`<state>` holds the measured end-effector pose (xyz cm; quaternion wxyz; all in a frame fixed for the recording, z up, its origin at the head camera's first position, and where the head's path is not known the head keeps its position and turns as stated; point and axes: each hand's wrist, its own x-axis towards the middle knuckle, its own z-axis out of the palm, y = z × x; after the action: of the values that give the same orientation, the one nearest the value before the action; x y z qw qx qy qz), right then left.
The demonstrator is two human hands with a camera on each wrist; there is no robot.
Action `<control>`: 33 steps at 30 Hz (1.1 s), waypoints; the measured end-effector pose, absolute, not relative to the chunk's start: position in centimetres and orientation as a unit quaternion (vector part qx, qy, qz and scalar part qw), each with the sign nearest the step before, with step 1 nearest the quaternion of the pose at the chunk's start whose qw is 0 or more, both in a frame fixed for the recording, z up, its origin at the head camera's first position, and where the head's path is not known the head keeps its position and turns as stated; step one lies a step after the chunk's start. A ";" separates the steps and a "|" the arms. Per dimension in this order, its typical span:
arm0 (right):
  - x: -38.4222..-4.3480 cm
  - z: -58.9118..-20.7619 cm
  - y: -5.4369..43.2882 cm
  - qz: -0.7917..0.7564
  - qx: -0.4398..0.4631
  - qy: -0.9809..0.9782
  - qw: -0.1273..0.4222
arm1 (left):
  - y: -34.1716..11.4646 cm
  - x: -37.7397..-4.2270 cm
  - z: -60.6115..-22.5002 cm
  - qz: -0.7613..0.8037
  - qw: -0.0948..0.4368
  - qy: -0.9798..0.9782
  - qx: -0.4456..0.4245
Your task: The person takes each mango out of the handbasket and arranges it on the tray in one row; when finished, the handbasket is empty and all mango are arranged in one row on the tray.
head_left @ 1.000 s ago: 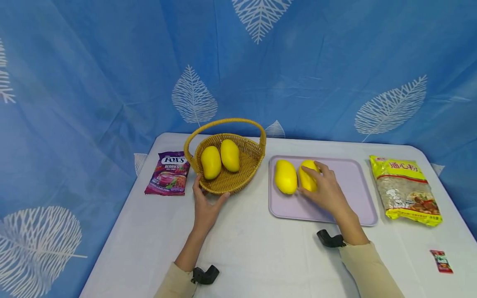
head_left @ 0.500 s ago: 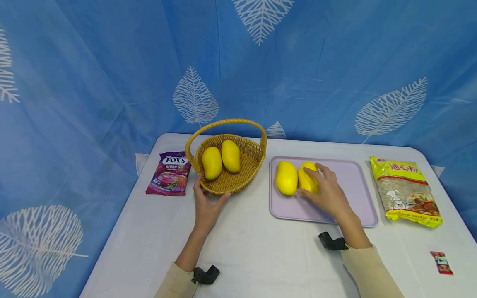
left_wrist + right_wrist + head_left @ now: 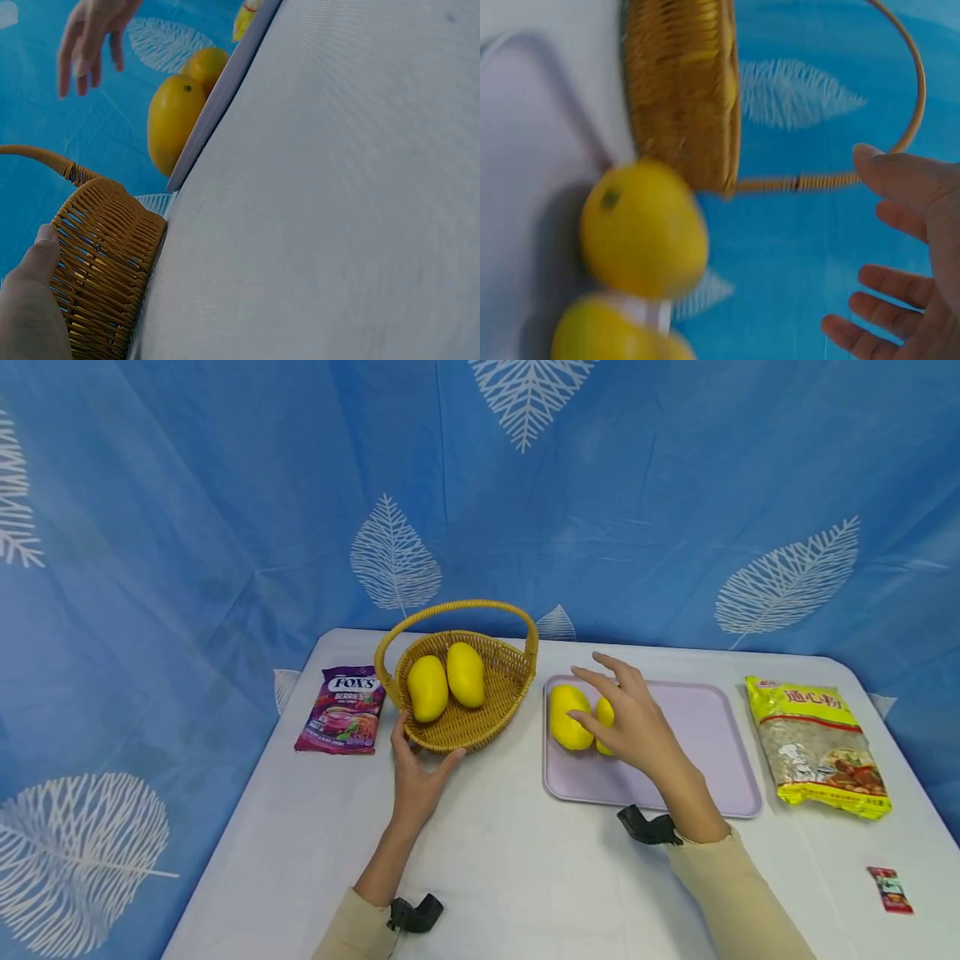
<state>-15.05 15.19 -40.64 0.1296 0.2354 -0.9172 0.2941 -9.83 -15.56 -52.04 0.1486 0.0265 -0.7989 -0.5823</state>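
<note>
- Up and away comes the right hand, lifted off since a second ago, and both mangoes under it have slid slightly left on the tray.
- Fingers spread, it's gripping nothing, poised above the tray.
- Left hand has hold of the basket, thumb and fingers about its near-left rim.
- What a basket: golden-brown wicker, tapered, a tall arched handle, sitting left of centre by the table's far edge.
- Nestled in its left half, two basket mangoes: plump, smooth, bright yellow.
- Across at the lilac tray's left edge, the left mango shows fully, glossy, a dark stem spot up close; its neighbour, the right mango, is partly hidden by the hand.
- Further out, purple candy bag near the table's far-left corner, noodle bag by the right edge, red sachet nearer the front.
</note>
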 end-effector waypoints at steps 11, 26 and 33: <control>-18.2 -42.6 7.5 0.315 0.341 -0.883 0.064 | -15.6 -10.0 -52.5 -0.576 0.155 -0.803 0.012; -23.1 -45.0 1.7 0.299 0.313 -0.900 -0.045 | -15.6 -10.0 -52.6 -0.574 0.149 -0.805 0.023; -24.0 -45.0 0.6 0.275 0.297 -0.910 -0.086 | -15.8 -9.9 -52.2 -0.569 0.153 -0.808 0.024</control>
<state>-24.03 0.55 -45.04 -0.0859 0.2975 -0.9103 0.2747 -9.91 -15.85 -52.24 0.1526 0.0237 -0.8077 -0.5690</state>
